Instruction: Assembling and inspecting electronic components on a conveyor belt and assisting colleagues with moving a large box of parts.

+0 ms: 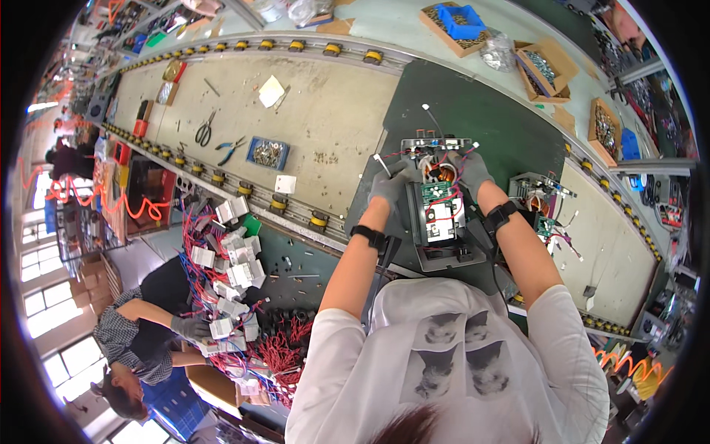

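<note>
An electronic unit with a dark open chassis [473, 257] lies in front of me on a dark green board. Inside it are a copper coil [439, 172], a green circuit board [436, 194] and a white block [441, 226]. Across its far end stands a panel [436, 143] with thin wires around it. My left hand [392, 185], in a grey glove, is closed at the panel's left end, beside a thin white-tipped piece [381, 164]. At the right end, my gloved right hand [471, 172] has its fingers curled round the panel and wires.
A second unit [536, 194] sits to the right. On the left are pliers [230, 150], scissors [205, 129] and a blue bin of screws [268, 154]. Roller rails [277, 203] edge the bench. A co-worker's gloved hand [191, 327] touches white wired parts [240, 274] at lower left.
</note>
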Motion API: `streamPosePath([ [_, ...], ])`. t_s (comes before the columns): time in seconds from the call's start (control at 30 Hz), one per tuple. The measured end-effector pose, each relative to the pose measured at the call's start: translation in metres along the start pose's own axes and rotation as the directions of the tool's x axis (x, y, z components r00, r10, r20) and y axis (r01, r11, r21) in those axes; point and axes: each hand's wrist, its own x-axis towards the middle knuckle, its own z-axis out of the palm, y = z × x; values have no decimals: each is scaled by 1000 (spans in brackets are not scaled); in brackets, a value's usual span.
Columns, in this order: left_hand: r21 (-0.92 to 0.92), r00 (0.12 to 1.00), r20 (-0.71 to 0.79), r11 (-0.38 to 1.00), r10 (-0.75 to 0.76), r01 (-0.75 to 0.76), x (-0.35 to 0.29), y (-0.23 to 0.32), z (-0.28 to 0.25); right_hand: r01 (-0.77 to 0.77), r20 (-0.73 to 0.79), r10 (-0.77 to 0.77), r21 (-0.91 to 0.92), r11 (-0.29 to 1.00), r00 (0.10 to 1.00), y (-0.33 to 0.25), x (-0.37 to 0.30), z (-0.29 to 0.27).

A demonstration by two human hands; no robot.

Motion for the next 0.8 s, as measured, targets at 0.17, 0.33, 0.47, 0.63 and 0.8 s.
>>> streamPosePath([
  [0.17,-169,997,65,985,48,-36,21,-6,18,62,35,-65,68,996,997,19,12,1],
  [0.33,-20,996,21,996,-92,93,39,3,22,80,-11,-87,-280,957,996,11,15,-7],
  [0.47,154,999,-8,987,-44,44,38,-3,11,97,5,-187,-868,487,982,-52,-42,10],
  [0.63,19,901,-270,937,340,-348,9,-9,6,285,86,-447,-872,399,890,-45,-56,-12],
  [0.8,-71,734,-329,760,594,-646,-4,-12,-15,266,43,-380,-788,556,924,-67,-68,3],
])
